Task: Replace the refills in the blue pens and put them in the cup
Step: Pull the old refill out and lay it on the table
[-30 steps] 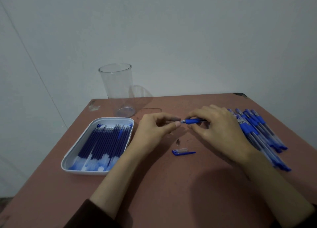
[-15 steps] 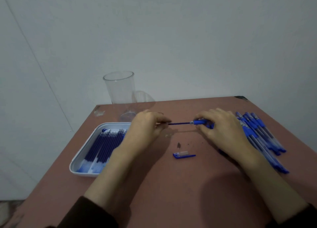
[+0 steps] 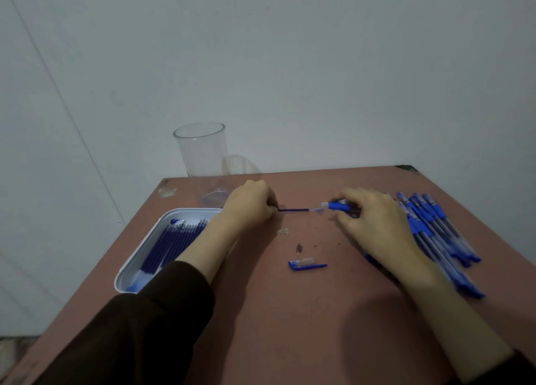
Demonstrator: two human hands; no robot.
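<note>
My left hand (image 3: 249, 203) pinches the end of a thin blue refill (image 3: 294, 210), which stretches rightward almost clear of a blue pen barrel (image 3: 338, 205). My right hand (image 3: 374, 221) grips that barrel by its blue grip section. A white tray (image 3: 185, 212) at the left holds several blue refills (image 3: 171, 244). Several blue pens (image 3: 432, 234) lie in a row at the right, partly under my right hand. A clear plastic cup (image 3: 203, 155) stands upright and empty at the table's far left corner.
A blue pen cap (image 3: 307, 264) and a small metal pen tip (image 3: 298, 248) lie on the reddish-brown table (image 3: 290, 312) between my forearms. Small crumbs (image 3: 282, 231) lie near them. A grey wall rises right behind the table's far edge.
My hands have drawn apart: the left has pulled the refill leftward out of the barrel, from tip barely showing to nearly fully drawn out. The view has shifted slightly.
</note>
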